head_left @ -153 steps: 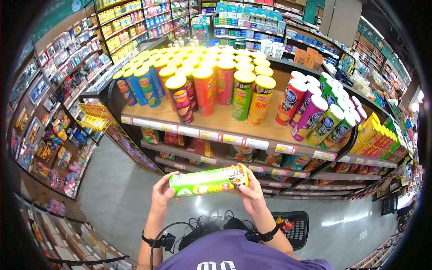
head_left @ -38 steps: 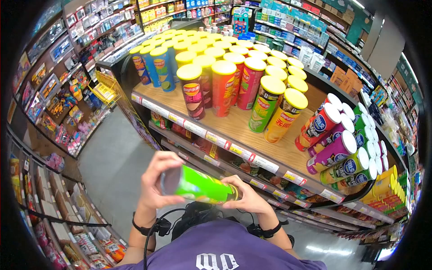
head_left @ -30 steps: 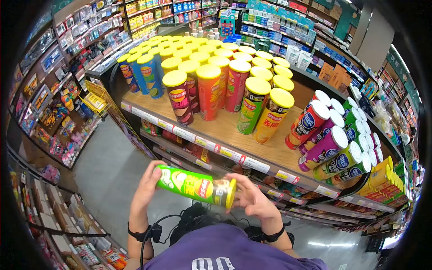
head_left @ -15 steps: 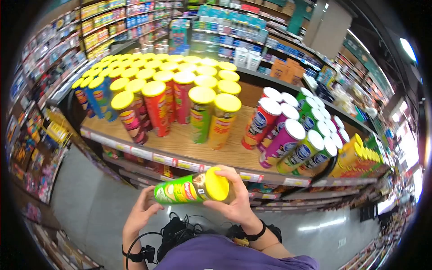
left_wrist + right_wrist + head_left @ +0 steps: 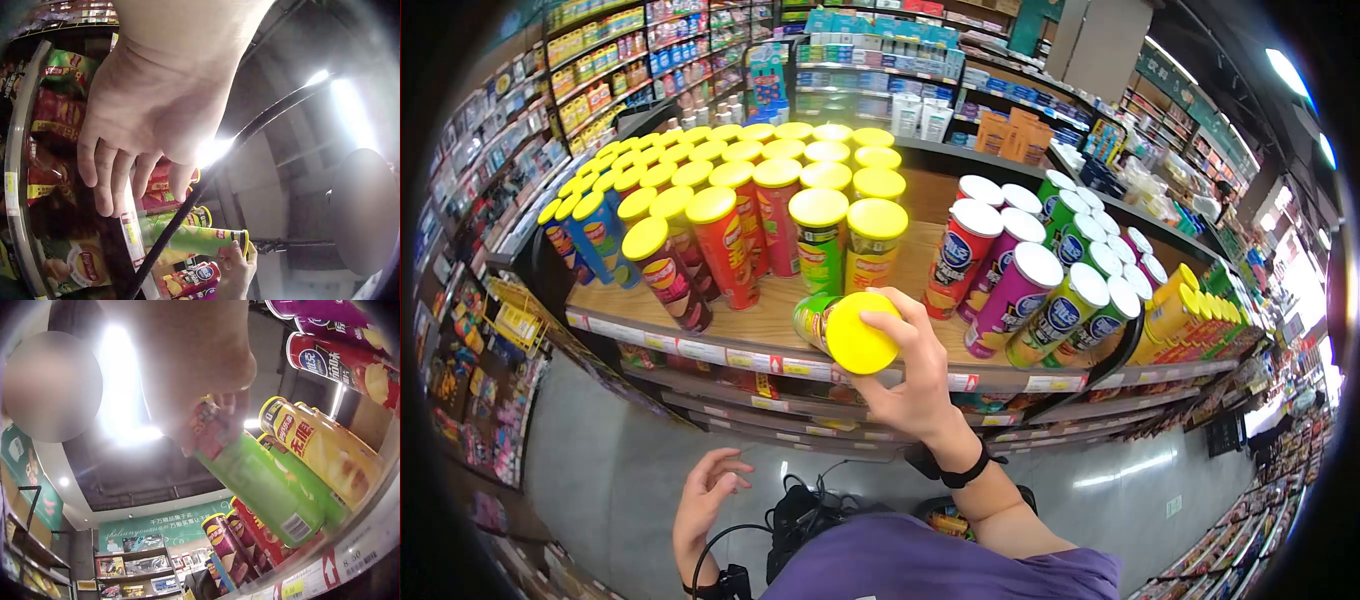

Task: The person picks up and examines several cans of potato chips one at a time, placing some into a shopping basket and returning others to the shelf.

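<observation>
My right hand [image 5: 915, 380] grips a green potato chip canister [image 5: 810, 318] near its yellow lid. The canister is tilted, lid toward me, its base reaching over the front edge of the wooden shelf [image 5: 920, 270]. In the right wrist view the canister [image 5: 265, 487] slants down close to a standing green canister [image 5: 331, 503] and a yellow canister [image 5: 325, 447]. My left hand [image 5: 705, 500] is lower, away from the canister, with loosely bent fingers and nothing in them. The left wrist view shows the left palm [image 5: 156, 106] with its fingers spread.
Rows of yellow-lidded canisters [image 5: 725, 260] stand left and behind. White-lidded canisters [image 5: 1015, 290] stand to the right. Price tags [image 5: 700, 350] line the shelf edge. Bagged snacks [image 5: 59, 112] fill lower shelves. A cable [image 5: 187, 212] hangs by the left hand; a basket [image 5: 950, 520] is below.
Both hands held the canister earlier and turned it about. The left hand has let go and dropped back; the right hand has carried the canister forward and up to the shelf edge.
</observation>
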A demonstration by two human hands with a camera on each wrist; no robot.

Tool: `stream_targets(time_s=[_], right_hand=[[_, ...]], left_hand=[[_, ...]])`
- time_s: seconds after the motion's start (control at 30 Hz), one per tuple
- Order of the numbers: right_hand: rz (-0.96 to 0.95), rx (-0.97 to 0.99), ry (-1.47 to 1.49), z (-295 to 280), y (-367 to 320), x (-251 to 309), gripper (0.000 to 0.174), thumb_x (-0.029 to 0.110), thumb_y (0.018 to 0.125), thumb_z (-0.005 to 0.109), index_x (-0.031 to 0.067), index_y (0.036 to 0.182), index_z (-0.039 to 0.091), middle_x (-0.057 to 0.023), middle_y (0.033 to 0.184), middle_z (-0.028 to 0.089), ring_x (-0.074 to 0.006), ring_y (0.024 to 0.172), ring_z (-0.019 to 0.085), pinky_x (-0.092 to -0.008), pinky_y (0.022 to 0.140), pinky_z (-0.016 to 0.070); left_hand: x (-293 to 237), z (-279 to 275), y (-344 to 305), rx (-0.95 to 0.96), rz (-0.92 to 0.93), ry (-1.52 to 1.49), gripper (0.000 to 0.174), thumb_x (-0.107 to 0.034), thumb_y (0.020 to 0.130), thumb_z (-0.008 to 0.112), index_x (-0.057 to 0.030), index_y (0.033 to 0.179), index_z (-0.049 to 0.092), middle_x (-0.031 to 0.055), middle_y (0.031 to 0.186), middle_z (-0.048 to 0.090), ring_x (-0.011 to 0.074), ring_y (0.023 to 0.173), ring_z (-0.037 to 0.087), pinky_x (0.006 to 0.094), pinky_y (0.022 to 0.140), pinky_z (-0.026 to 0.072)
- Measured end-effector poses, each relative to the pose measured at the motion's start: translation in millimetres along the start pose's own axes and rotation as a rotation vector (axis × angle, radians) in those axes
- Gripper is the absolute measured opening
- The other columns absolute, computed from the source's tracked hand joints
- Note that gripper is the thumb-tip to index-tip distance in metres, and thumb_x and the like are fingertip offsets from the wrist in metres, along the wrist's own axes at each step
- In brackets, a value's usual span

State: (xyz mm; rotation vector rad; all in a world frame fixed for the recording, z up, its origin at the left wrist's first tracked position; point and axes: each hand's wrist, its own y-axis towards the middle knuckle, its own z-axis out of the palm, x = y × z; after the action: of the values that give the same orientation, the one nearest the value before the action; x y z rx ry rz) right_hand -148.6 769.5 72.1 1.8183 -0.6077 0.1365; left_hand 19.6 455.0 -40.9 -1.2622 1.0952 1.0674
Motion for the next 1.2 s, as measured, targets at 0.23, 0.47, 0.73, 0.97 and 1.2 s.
stream_targets(time_s=[0.23,0.47,0.73,0.97,1.2], right_hand=[[0.029,0.087,0.029,19,8,-7,0.065,0.005,0.073,0.090,0.0076,0.130,0.059,-0.0266,0.137,0.059,-0.0443,0.122,0.064,-0.0474,0.102,0.0539],[0.022,0.111,0.006,34,27,-11,0.063,0.005,0.071,0.089,0.0060,0.128,0.061,-0.0262,0.134,0.061,-0.0449,0.117,0.066,-0.0483,0.098,0.0565],[0.045,0.088,-0.042,39,51,-9,0.058,0.014,0.074,0.091,0.0073,0.126,0.065,-0.0249,0.132,0.063,-0.0423,0.112,0.069,-0.0451,0.094,0.0583],[0.077,0.100,-0.148,41,60,-15,0.051,0.013,0.077,0.088,0.0056,0.123,0.069,-0.0204,0.136,0.062,-0.0376,0.104,0.071,-0.0429,0.089,0.0593],[0.136,0.100,-0.188,44,60,-18,0.045,0.013,0.082,0.085,0.0055,0.123,0.069,-0.0179,0.140,0.060,-0.0340,0.100,0.073,-0.0424,0.085,0.0602]], left_hand=[[0,-1,-3,-0.002,-0.032,-0.049,0.046,-0.019,0.100,0.070,-0.0031,0.141,0.057,0.0127,0.121,0.074,0.0183,0.101,0.071,0.0314,0.091,0.0520],[1,-2,-5,-0.011,-0.019,-0.035,0.050,-0.030,0.100,0.072,-0.0054,0.141,0.059,0.0120,0.121,0.074,0.0184,0.100,0.071,0.0310,0.087,0.0508],[0,-6,-11,-0.035,-0.018,-0.057,0.048,-0.024,0.100,0.071,-0.0054,0.142,0.058,0.0115,0.121,0.075,0.0175,0.101,0.071,0.0303,0.087,0.0513],[5,-5,-14,-0.031,-0.023,-0.085,0.045,-0.019,0.102,0.068,-0.0033,0.143,0.057,0.0122,0.124,0.074,0.0179,0.103,0.071,0.0309,0.089,0.0518],[15,-7,-9,-0.007,-0.045,-0.136,0.043,-0.014,0.104,0.067,-0.0019,0.144,0.056,0.0126,0.123,0.073,0.0175,0.107,0.068,0.0320,0.098,0.0519]])
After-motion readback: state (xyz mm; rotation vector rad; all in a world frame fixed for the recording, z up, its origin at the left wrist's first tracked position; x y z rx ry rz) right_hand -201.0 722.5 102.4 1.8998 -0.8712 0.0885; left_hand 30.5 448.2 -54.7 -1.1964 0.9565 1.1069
